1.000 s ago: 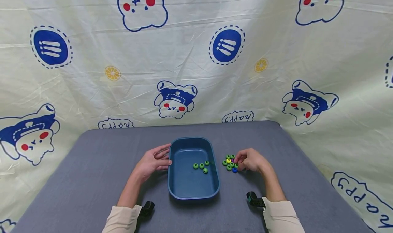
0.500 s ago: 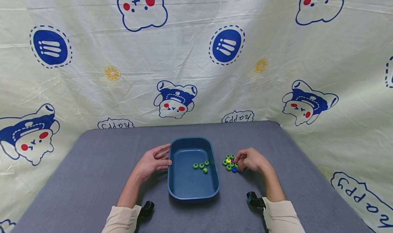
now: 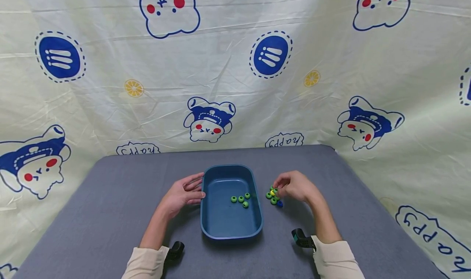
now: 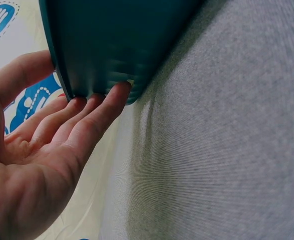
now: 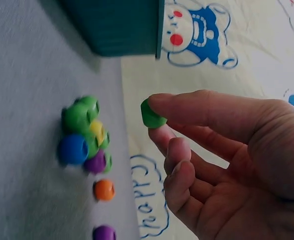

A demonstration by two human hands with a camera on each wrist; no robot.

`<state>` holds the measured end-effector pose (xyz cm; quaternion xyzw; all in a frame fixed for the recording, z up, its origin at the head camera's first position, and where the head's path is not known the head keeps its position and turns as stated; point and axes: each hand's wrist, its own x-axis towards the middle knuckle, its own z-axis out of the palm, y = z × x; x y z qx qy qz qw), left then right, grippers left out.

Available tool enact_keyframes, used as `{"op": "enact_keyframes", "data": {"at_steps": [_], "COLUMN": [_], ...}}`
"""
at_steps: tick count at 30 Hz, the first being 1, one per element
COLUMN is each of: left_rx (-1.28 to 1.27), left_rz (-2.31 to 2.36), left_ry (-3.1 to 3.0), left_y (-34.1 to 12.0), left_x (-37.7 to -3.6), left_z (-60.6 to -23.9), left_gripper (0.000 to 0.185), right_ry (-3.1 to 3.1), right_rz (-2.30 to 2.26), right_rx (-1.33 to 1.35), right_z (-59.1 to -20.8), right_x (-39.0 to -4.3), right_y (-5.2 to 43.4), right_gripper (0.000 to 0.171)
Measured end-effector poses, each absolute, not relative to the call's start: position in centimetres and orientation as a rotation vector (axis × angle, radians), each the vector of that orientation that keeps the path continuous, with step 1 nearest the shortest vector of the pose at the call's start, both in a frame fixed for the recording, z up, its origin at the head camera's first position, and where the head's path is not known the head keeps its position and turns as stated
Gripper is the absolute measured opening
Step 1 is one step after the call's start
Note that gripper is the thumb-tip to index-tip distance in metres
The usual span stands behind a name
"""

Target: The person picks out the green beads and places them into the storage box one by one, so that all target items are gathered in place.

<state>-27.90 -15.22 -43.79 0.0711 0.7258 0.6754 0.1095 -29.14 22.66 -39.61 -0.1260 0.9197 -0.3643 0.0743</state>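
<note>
Right hand (image 3: 294, 187) pinched (thumb, forefinger); left hand (image 3: 182, 194) flat.

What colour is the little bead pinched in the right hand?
Green. The bead sits between thumb and fingertip of the right hand; the right wrist view shows it best.

— What sat on the grey desk (image 3: 110, 205)?
— A blue tray (image 3: 231, 228) touching the left grip (image 3: 182, 195), and a cluster of beads (image 3: 273, 196) just below the right grip (image 3: 294, 187), beside that tray.
</note>
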Motion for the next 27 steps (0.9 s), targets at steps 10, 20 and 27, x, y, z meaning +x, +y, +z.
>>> {"op": "enact_keyframes", "data": {"at_steps": [10,20,27], "left_rx": [0.203,0.207,0.207], "left_rz": [1.985,1.985,1.986], "left_ry": [2.133,2.133,2.131], "left_y": [-15.2,-15.1,-15.1], "left_x": [-27.8,-27.8,-27.8], "left_z": [-43.6,-43.7,-43.6], "left_gripper": [0.066,0.066,0.066], "right_ry": [2.773,2.803,2.821], "right_rz": [-1.122,-1.147,-1.161], "right_rx": [-0.484,-0.515,-0.550], "right_z": [-38.4,-37.7,-38.0], "right_x": [-28.4,-27.6,-27.2], "right_y": [20.0,17.5,16.1], "right_gripper": [0.014,0.014,0.013]}}
